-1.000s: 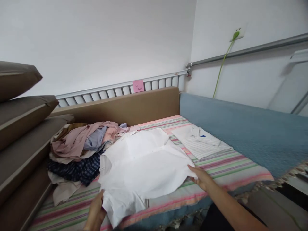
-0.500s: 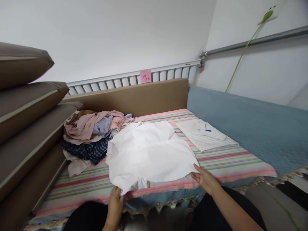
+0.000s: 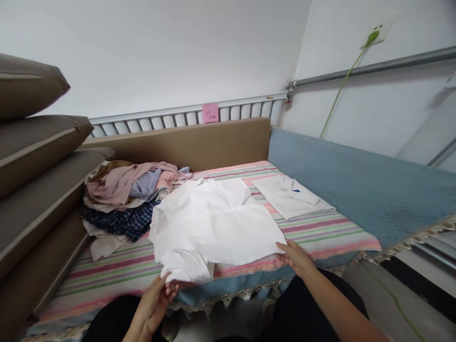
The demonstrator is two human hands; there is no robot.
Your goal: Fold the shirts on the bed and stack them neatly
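Observation:
A white short-sleeved shirt (image 3: pixel 221 228) lies spread out sideways, its collar toward the left and its hem toward the right. At the near left, my left hand (image 3: pixel 155 297) pinches the edge of the sleeve, fingers curled with the palm partly turned up. My right hand (image 3: pixel 295 256) grips the near corner of the hem between thumb and fingers. Under the shirt is a striped cloth (image 3: pixel 320 232) in pink, green and white. To the right rests a folded striped white shirt (image 3: pixel 288 202) with a small blue mark near its collar.
A heap of clothes (image 3: pixel 142 183) lies at the left, beside stacked brown cushions (image 3: pixel 42 166). Behind runs a brown backrest (image 3: pixel 199 145), with a pink note (image 3: pixel 210 113) on the radiator. A blue cover (image 3: pixel 356 166) drapes the right side. A green cord (image 3: pixel 338 90) hangs from a wall socket.
My left hand has turned its palm more upward at the sleeve, and the sleeve has been folded inward and bunched. My right hand stays at the hem corner. The view has shifted slightly right.

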